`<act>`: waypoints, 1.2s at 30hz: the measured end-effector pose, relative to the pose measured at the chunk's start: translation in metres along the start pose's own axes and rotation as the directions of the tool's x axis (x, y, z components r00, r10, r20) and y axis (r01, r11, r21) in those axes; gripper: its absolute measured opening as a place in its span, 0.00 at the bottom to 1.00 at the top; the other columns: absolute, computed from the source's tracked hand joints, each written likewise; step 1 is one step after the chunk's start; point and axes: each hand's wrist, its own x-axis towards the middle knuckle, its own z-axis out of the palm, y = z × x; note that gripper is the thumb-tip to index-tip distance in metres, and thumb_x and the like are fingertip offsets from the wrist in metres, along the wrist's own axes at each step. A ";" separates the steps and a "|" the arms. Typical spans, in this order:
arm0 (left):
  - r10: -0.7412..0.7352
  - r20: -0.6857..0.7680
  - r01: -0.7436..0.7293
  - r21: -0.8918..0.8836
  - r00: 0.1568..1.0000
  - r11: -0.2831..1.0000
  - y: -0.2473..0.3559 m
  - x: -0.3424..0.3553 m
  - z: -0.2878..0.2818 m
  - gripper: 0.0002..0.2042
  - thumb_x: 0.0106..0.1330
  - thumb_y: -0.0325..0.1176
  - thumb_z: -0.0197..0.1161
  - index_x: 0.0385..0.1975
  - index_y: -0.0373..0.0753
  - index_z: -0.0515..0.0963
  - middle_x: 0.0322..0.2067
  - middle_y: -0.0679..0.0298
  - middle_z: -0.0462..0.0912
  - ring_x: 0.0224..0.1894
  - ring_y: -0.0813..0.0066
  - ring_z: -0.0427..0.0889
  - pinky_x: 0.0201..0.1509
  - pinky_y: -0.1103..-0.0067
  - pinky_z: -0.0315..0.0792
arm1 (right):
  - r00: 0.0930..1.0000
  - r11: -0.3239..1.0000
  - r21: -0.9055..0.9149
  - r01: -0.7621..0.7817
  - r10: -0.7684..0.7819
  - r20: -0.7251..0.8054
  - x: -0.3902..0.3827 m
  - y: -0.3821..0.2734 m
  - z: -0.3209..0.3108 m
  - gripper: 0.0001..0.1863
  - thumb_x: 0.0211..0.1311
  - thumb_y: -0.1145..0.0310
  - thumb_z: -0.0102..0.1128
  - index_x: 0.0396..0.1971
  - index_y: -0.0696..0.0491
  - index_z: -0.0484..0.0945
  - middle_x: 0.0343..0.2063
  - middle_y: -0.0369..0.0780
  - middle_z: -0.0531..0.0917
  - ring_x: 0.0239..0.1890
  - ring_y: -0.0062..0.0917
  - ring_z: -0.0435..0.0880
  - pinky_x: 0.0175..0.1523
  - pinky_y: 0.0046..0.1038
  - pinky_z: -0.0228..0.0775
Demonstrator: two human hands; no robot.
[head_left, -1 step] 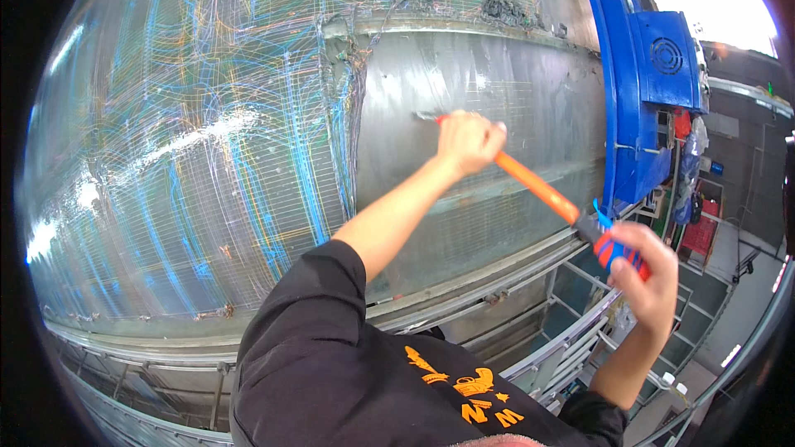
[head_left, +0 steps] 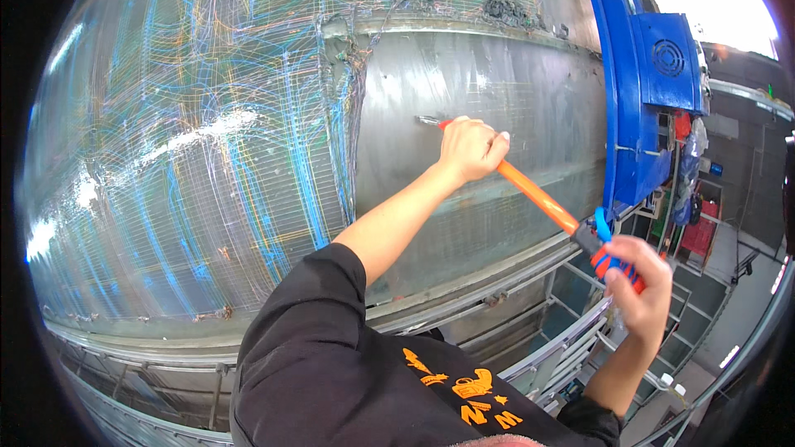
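An orange long-shafted scraper (head_left: 538, 197) lies diagonally over a dull metal panel (head_left: 397, 74). My left hand (head_left: 470, 147) is closed around the shaft close to its small metal blade (head_left: 427, 120), which rests at or just above the panel. My right hand (head_left: 639, 285) grips the red-and-blue handle (head_left: 603, 258) at the other end, with a blue loop (head_left: 604, 223) at the handle's top. To the left, the surface (head_left: 207, 58) is covered in fine blue, yellow and pink lines, with a ragged grey seam (head_left: 344, 66) between it and the plain panel.
A blue machine housing (head_left: 662, 66) with a round vent borders the panel on the right. Metal rails and frames (head_left: 563, 306) run below the panel's near edge. Farther right are a red crate (head_left: 697, 240), wrapped plastic items (head_left: 691, 157) and a grey floor (head_left: 720, 314).
My left hand and the blade have shifted slightly downward and to the right. My right hand has moved a little down and left with the handle, and the blue loop has swung.
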 end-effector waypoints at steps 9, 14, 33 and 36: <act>-0.039 -0.088 0.049 0.120 0.995 0.992 -0.089 0.211 -0.061 0.27 0.71 0.53 0.50 0.17 0.40 0.83 0.23 0.51 0.85 0.30 0.45 0.86 0.34 0.56 0.74 | 0.978 0.993 -0.071 -0.094 0.079 -0.193 0.167 -0.065 -0.003 0.15 0.63 0.65 0.68 0.44 0.59 0.89 0.18 0.33 0.78 0.22 0.16 0.76 0.29 0.26 0.68; -0.010 -0.032 0.019 0.296 0.999 0.955 -0.073 0.135 -0.037 0.29 0.71 0.55 0.50 0.17 0.38 0.84 0.23 0.47 0.84 0.30 0.42 0.85 0.39 0.54 0.77 | 0.976 0.968 -0.179 0.176 -0.196 -0.097 0.102 -0.009 0.014 0.10 0.61 0.70 0.70 0.39 0.58 0.88 0.31 0.42 0.89 0.32 0.27 0.87 0.40 0.28 0.76; -0.020 -0.067 0.036 0.242 0.998 0.970 -0.095 0.132 -0.128 0.27 0.73 0.53 0.50 0.19 0.41 0.83 0.24 0.50 0.84 0.32 0.45 0.85 0.38 0.56 0.73 | 0.961 0.955 -0.169 0.244 -0.261 -0.089 0.115 -0.071 0.053 0.10 0.62 0.70 0.70 0.41 0.58 0.89 0.30 0.45 0.89 0.27 0.21 0.82 0.35 0.28 0.73; 0.033 0.069 -0.053 0.316 0.997 0.947 -0.067 0.056 -0.067 0.24 0.71 0.51 0.52 0.18 0.42 0.82 0.24 0.53 0.85 0.32 0.46 0.84 0.39 0.54 0.74 | 0.982 0.986 -0.108 0.129 -0.142 -0.124 0.031 -0.027 0.058 0.10 0.62 0.71 0.71 0.41 0.58 0.89 0.32 0.44 0.89 0.28 0.24 0.83 0.36 0.29 0.75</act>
